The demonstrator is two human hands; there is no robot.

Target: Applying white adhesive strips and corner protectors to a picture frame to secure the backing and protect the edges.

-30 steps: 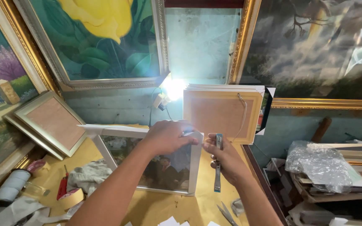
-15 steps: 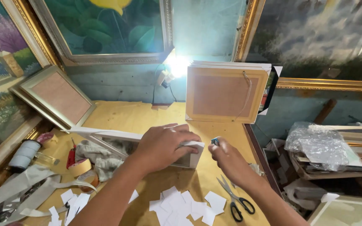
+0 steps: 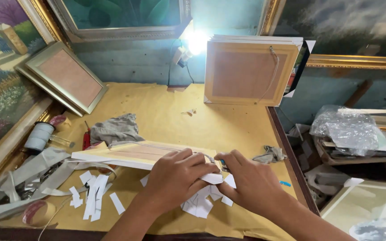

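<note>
On the yellow-brown paper-covered counter [image 3: 170, 111], large gilt-framed paintings [image 3: 5, 76] lean along the back and left wall, propped upright, which leaves the flat surface open. A stack of backed frames with brown board backs [image 3: 248, 71] stands against the wall at the rear right, a hanging wire looped across the front one. A smaller silver-edged frame with brown backing [image 3: 65, 78] leans at the rear left.

Centre front: a flat white-edged picture frame lying back-up, tan backing board showing [image 3: 130, 154], with a thin wire running across it toward its right end. It lies low and slightly tilted, right corner under both hands.

Left hand [image 3: 179, 178]: palm down on the frame's right corner, fingers curled and pressing; judged to be steadying the frame. Right hand [image 3: 251, 183]: fingers clenched around a small tool with a dark-blue handle [image 3: 223, 164], only its tip end visible, held at the corner where the wire ends. Tool type cannot be told.

Smaller items: a crumpled grey cloth [image 3: 114, 129] behind the frame; long grey tape strips [image 3: 18, 178] at the left; cut white paper scraps [image 3: 94, 196] scattered below the frame and under the hands; a roll of white cord [image 3: 39, 136]; a red-handled tool [image 3: 86, 139].
</note>
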